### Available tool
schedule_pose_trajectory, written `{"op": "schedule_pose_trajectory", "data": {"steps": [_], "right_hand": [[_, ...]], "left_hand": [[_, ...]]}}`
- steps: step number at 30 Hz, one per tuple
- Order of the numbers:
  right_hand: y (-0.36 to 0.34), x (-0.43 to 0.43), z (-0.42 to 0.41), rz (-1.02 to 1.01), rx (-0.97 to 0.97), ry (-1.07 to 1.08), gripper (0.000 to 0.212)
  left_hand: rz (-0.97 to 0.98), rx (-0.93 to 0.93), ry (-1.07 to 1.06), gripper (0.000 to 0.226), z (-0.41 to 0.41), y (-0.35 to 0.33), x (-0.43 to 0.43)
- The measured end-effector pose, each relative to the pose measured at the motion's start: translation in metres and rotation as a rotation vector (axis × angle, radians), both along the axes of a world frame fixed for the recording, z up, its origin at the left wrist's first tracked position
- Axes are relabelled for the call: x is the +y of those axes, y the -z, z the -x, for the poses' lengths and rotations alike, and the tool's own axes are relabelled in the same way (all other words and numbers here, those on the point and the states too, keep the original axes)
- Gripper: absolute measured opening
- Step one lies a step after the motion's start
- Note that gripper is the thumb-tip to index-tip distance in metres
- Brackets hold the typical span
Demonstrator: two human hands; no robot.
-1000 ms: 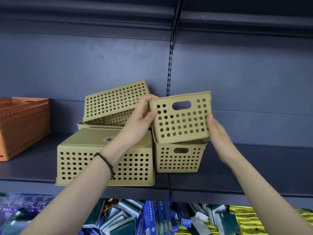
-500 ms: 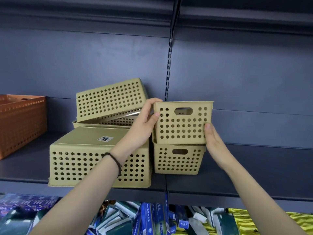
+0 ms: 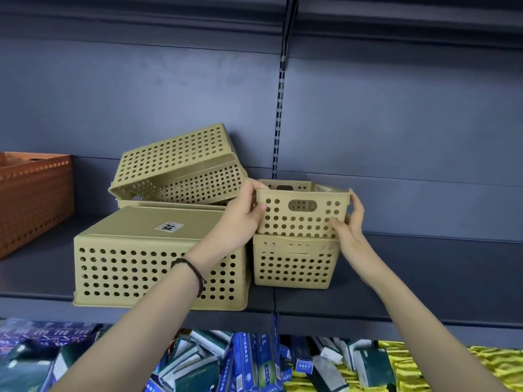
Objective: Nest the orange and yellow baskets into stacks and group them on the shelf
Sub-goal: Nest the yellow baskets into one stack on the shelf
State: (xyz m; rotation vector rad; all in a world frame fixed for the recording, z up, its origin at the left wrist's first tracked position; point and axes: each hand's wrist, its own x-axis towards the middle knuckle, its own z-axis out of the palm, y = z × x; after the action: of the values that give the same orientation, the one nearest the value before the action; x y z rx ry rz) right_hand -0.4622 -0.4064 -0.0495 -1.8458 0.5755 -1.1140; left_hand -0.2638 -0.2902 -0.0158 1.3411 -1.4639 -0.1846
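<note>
A small yellow perforated basket sits upright, partly sunk into a second small yellow basket on the shelf. My left hand grips its left end and my right hand grips its right end. To the left stands a large yellow basket upside down, with a white label on its base. Behind it another large yellow basket lies tilted on a further yellow one. An orange basket stands at the far left.
The dark grey shelf board stretches bare to the right of the small baskets. A slotted upright runs up the back panel. Below the shelf lie several blue and green boxes and yellow packaging.
Both hands lowered the small yellow basket from a tilted position above the lower small basket down into it, levelling it. The camera view shifted slightly.
</note>
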Motion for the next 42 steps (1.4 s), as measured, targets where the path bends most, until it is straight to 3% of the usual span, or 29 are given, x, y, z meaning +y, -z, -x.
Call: {"op": "schedule_pose_trajectory", "data": {"steps": [4, 8, 13, 17, 20, 23, 27, 33, 38, 42], "right_hand": [[0.005, 0.003, 0.003, -0.045, -0.083, 0.047, 0.043], [0.013, 0.006, 0.005, 0.049, 0.023, 0.099, 0.069], [0.017, 0.008, 0.003, 0.118, -0.031, 0.345, 0.024], [0.013, 0.017, -0.003, 0.467, 0.016, 0.556, 0.024], [0.004, 0.033, -0.018, 0.744, 0.155, 0.456, 0.031], [0.009, 0.041, -0.032, 0.832, 0.323, 0.382, 0.038], [0.014, 0.031, -0.030, 0.837, 0.289, 0.410, 0.033], [0.011, 0.018, -0.026, 0.737, 0.132, 0.470, 0.036], [0.015, 0.018, -0.033, 0.748, 0.097, 0.544, 0.040], [0.018, 0.016, -0.032, 0.801, 0.100, 0.551, 0.045]], "left_hand": [[-0.131, -0.191, -0.100, 0.021, -0.003, -0.002, 0.000], [-0.250, -0.293, -0.180, 0.045, 0.001, -0.002, 0.007], [-0.309, -0.465, -0.222, 0.062, 0.004, 0.004, 0.008], [-0.339, -0.488, -0.259, 0.066, 0.009, 0.004, 0.007], [-0.319, -0.532, -0.279, 0.064, 0.015, 0.004, 0.005], [-0.327, -0.524, -0.233, 0.062, 0.013, 0.002, 0.007], [-0.309, -0.493, -0.253, 0.049, -0.002, -0.008, 0.024], [-0.104, -0.517, -0.644, 0.022, -0.060, -0.049, 0.048], [-0.059, -0.487, -0.841, 0.037, -0.128, -0.070, 0.036], [-0.330, -0.475, -0.765, 0.059, -0.181, -0.061, 0.014]]}}
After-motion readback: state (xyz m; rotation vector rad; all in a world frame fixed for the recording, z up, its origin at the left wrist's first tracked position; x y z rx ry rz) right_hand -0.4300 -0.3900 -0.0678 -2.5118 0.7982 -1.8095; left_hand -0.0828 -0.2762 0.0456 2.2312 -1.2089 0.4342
